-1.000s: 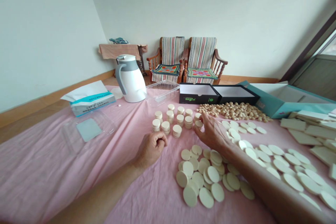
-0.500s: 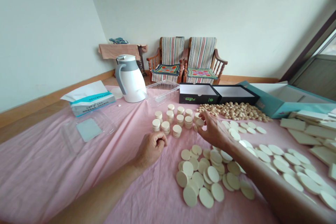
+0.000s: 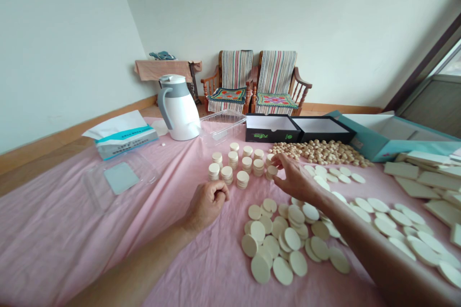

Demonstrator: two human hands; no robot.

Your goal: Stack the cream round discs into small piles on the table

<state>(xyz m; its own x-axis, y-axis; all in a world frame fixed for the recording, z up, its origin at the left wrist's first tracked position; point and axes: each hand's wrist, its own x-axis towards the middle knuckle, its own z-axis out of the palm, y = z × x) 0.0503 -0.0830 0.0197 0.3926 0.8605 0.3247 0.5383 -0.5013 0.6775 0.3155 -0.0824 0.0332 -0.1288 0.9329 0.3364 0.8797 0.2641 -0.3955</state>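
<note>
Several short stacks of pale round wooden discs (image 3: 242, 179) stand in rows on the pink cloth (image 3: 173, 249). My right hand (image 3: 293, 175) is at the right end of the rows, thumb and fingers apart beside a stack (image 3: 271, 171) whose top disc lies flat. Whether a fingertip still touches that stack, I cannot tell. My left hand (image 3: 209, 201) rests on the cloth as a loose fist, just in front of the nearest stacks, with nothing showing in it. A loose heap of larger flat discs (image 3: 283, 240) lies nearer me, below my right hand.
Small wooden balls (image 3: 324, 152) lie behind my right hand, before black boxes (image 3: 272, 129) and a blue box (image 3: 396, 136). Rectangular wooden pieces (image 3: 428, 177) pile up at right. A white jug (image 3: 182, 110), tissue pack (image 3: 126, 141) and clear plastic tray (image 3: 226, 124) stand left and behind.
The disc that was tilted between my right fingers now lies flat on its stack. My right fingers have opened and drawn slightly away. My left hand has stayed still.
</note>
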